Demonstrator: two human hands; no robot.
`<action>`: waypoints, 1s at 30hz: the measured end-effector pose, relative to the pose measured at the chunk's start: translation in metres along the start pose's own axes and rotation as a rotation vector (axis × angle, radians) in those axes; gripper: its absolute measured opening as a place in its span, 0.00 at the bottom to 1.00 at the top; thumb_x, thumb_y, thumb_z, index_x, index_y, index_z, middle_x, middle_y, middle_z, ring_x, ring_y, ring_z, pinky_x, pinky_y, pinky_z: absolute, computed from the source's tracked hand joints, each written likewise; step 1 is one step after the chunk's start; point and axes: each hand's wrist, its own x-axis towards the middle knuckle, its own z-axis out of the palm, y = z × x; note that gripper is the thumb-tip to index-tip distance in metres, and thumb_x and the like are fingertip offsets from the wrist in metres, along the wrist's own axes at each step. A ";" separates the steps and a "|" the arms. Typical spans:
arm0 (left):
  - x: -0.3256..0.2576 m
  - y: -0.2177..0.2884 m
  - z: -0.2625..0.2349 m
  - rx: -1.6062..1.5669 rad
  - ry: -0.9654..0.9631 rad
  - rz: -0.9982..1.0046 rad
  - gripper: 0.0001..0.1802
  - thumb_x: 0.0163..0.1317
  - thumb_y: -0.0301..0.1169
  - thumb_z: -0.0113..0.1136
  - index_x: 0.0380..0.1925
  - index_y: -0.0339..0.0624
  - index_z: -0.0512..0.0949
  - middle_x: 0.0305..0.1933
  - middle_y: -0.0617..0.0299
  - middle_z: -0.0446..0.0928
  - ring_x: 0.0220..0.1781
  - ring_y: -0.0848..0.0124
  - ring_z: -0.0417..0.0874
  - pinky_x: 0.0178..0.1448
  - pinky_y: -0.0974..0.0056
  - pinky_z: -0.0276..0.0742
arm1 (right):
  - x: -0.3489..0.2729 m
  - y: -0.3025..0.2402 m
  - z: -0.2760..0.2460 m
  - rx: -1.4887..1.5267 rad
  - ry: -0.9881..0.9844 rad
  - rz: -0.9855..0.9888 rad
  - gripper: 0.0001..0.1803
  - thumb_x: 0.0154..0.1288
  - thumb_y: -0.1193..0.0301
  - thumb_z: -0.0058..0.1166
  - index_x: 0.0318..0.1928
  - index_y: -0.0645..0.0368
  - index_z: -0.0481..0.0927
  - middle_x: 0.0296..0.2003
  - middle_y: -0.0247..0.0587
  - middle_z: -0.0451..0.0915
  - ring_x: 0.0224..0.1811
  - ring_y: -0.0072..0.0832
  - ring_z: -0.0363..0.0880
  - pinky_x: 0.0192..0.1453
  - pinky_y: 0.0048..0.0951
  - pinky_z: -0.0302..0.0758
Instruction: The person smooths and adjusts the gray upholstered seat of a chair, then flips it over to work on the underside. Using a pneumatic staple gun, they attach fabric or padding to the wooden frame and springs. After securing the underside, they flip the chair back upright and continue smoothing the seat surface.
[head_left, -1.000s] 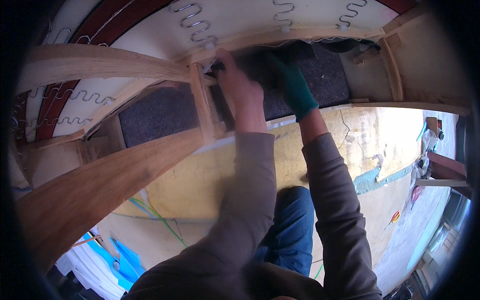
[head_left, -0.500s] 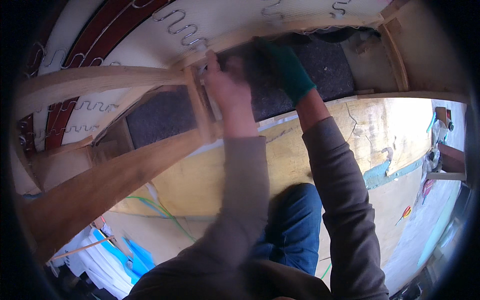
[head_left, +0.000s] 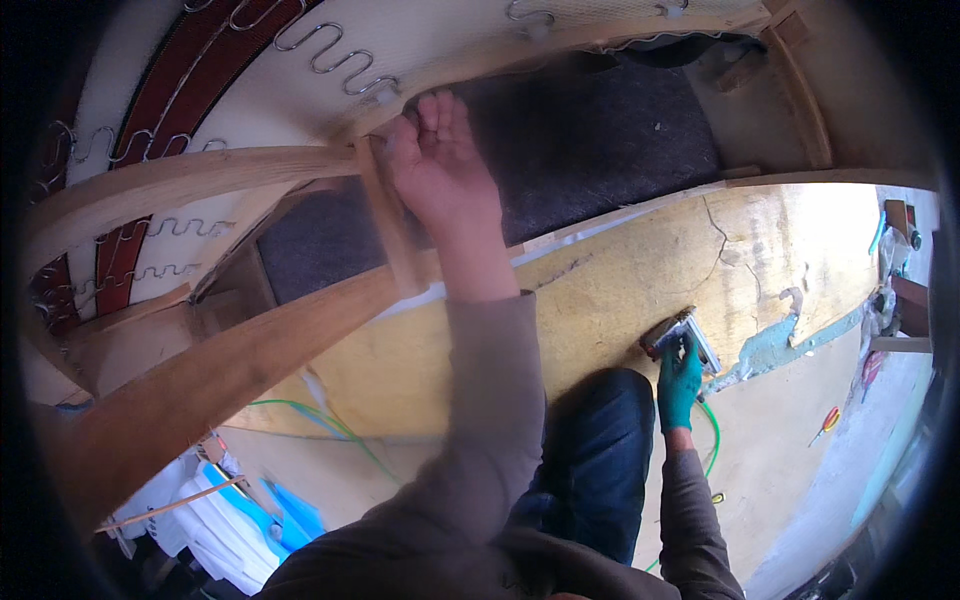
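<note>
Upturned bare wooden sofa frame point(head_left: 200, 380) with zigzag steel springs point(head_left: 330, 55) and dark grey felt lining point(head_left: 590, 140) filling the upper view, above worn yellow floor board point(head_left: 610, 290). Bare left hand point(head_left: 440, 170) up at short upright wooden strut point(head_left: 385, 225), fingers curled loosely against fabric edge, grip unclear. Green-gloved right hand point(head_left: 680, 380) low on floor, fingers closed on grey staple gun point(head_left: 683, 335) with green hose point(head_left: 712, 440).

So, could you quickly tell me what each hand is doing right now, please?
Left hand: bare, fingers curled on the wooden frame; what it grips cannot be told.
Right hand: green-gloved, closed on a staple gun down on the floor.
</note>
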 end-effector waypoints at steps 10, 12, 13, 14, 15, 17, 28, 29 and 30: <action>0.027 0.015 0.015 0.308 0.145 -0.108 0.09 0.80 0.27 0.48 0.44 0.32 0.76 0.39 0.56 0.80 0.47 0.59 0.85 0.68 0.49 0.83 | 0.009 0.040 -0.029 -0.626 -0.058 -0.275 0.06 0.64 0.76 0.63 0.40 0.58 0.80 0.29 0.45 0.83 0.33 0.42 0.84 0.42 0.43 0.77; 0.034 0.016 0.014 0.333 0.138 -0.105 0.08 0.80 0.27 0.50 0.45 0.34 0.76 0.37 0.57 0.79 0.44 0.61 0.85 0.62 0.52 0.87 | 0.015 0.014 -0.050 -0.072 -0.110 -0.051 0.14 0.67 0.76 0.61 0.52 0.60 0.81 0.34 0.42 0.86 0.36 0.30 0.85 0.43 0.34 0.80; 0.037 0.016 0.012 0.348 0.168 -0.120 0.08 0.80 0.28 0.50 0.45 0.35 0.76 0.36 0.58 0.79 0.42 0.61 0.85 0.58 0.54 0.89 | 0.016 -0.003 -0.066 0.005 -0.169 0.101 0.18 0.69 0.77 0.59 0.59 0.61 0.82 0.37 0.40 0.87 0.37 0.24 0.85 0.45 0.28 0.82; 0.037 0.015 0.010 0.383 0.140 -0.095 0.07 0.80 0.28 0.51 0.44 0.35 0.76 0.35 0.58 0.79 0.40 0.62 0.85 0.54 0.55 0.89 | 0.021 -0.023 -0.066 0.405 -0.082 0.066 0.15 0.69 0.75 0.60 0.55 0.63 0.82 0.34 0.39 0.84 0.31 0.26 0.83 0.40 0.28 0.82; 0.038 0.014 0.009 0.418 0.146 -0.078 0.07 0.80 0.28 0.51 0.44 0.36 0.76 0.35 0.59 0.79 0.38 0.64 0.84 0.49 0.57 0.90 | 0.023 -0.044 -0.082 0.513 -0.138 0.134 0.14 0.70 0.74 0.59 0.54 0.64 0.82 0.34 0.40 0.84 0.29 0.25 0.82 0.35 0.27 0.80; 0.037 0.012 0.007 0.532 0.163 -0.013 0.06 0.80 0.29 0.52 0.43 0.38 0.76 0.33 0.59 0.80 0.34 0.66 0.84 0.41 0.61 0.88 | 0.033 -0.086 -0.096 0.687 -0.288 0.273 0.13 0.71 0.71 0.58 0.52 0.65 0.82 0.32 0.40 0.84 0.25 0.23 0.80 0.26 0.25 0.75; 0.047 0.064 0.033 1.824 -0.110 0.239 0.17 0.70 0.40 0.70 0.35 0.35 0.81 0.24 0.60 0.81 0.23 0.73 0.79 0.28 0.65 0.74 | 0.132 -0.186 0.071 0.179 -0.318 -0.841 0.34 0.59 0.66 0.72 0.66 0.57 0.79 0.39 0.50 0.88 0.33 0.49 0.87 0.41 0.44 0.82; 0.050 0.069 0.037 1.934 -0.126 0.257 0.18 0.69 0.42 0.70 0.33 0.35 0.82 0.24 0.60 0.81 0.23 0.73 0.79 0.29 0.64 0.74 | 0.140 -0.198 0.096 0.147 -0.312 -0.901 0.36 0.57 0.67 0.72 0.67 0.55 0.78 0.39 0.51 0.88 0.36 0.50 0.86 0.43 0.45 0.82; 0.053 0.074 0.040 2.039 -0.153 0.273 0.20 0.68 0.43 0.71 0.32 0.34 0.82 0.24 0.60 0.82 0.23 0.73 0.79 0.29 0.64 0.73 | 0.144 -0.211 0.116 0.090 -0.324 -0.935 0.38 0.55 0.67 0.73 0.69 0.53 0.78 0.39 0.51 0.87 0.38 0.52 0.86 0.44 0.47 0.82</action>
